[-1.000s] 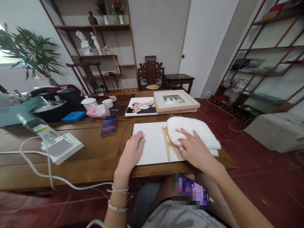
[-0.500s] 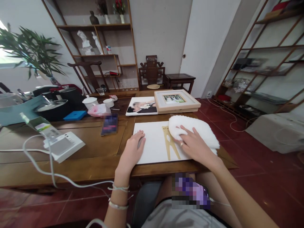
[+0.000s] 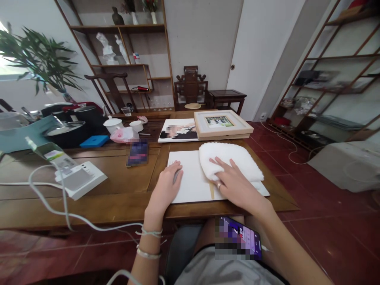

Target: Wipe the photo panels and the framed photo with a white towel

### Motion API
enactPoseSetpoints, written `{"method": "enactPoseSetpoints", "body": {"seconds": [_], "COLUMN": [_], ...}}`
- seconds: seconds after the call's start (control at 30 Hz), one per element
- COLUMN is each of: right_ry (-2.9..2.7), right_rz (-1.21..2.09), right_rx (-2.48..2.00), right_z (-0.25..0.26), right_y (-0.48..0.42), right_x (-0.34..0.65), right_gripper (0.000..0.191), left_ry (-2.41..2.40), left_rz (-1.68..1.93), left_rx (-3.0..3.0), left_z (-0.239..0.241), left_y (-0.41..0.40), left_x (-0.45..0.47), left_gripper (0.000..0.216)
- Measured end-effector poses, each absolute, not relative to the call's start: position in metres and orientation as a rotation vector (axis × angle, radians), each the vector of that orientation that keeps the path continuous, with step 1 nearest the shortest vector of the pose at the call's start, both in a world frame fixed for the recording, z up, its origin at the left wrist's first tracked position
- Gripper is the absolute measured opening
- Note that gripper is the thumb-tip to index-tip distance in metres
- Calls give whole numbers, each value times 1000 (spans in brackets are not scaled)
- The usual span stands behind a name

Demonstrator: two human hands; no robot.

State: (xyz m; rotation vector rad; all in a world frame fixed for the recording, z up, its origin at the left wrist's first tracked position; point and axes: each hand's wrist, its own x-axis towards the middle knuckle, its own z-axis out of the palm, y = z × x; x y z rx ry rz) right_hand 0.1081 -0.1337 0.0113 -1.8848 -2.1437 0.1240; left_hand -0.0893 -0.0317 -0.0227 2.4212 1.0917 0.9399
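A white board point(image 3: 191, 180) lies flat on the wooden table point(image 3: 118, 206) in front of me, with a tan wooden stand piece point(image 3: 211, 190) on it. My right hand point(image 3: 233, 184) lies flat with spread fingers on a folded white fluffy cloth point(image 3: 230, 160) and presses it on the board, covering most of the stand piece. My left hand point(image 3: 166, 188) rests palm down on the board's left edge, fingers together and stretched out. A phone point(image 3: 239, 237) lies on my lap.
Behind the board lie a framed photo point(image 3: 221, 123) and a photo print point(image 3: 178, 130). Left on the table: another phone point(image 3: 137, 152), white box point(image 3: 78, 178) with cable point(image 3: 44, 200), blue box point(image 3: 94, 141), cups, pots. Shelves and chairs stand behind; red tiled floor on the right.
My right hand has slid the white cloth leftward over the board, so it now hides most of the tan stand piece. My left hand has stayed put.
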Motion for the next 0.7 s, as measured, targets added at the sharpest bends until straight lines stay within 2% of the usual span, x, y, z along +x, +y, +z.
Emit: {"method": "enactPoseSetpoints", "body": {"seconds": [0.27, 0.43, 0.7], "right_ry": [-2271, -2214, -2221], "right_rz": [237, 343, 134], "right_rx": [-1729, -1777, -1908], "right_z": [22, 25, 19], "right_y": [-183, -142, -90], "right_x": [98, 110, 102], "right_gripper": [27, 29, 32], "left_ry": [1103, 1098, 1113], "left_rz": [922, 913, 903], "left_rx": [2414, 2414, 2418], "left_z": [-23, -22, -22], "left_y": [-33, -32, -32], "left_x": [-89, -89, -88], "left_gripper": [25, 25, 26]}}
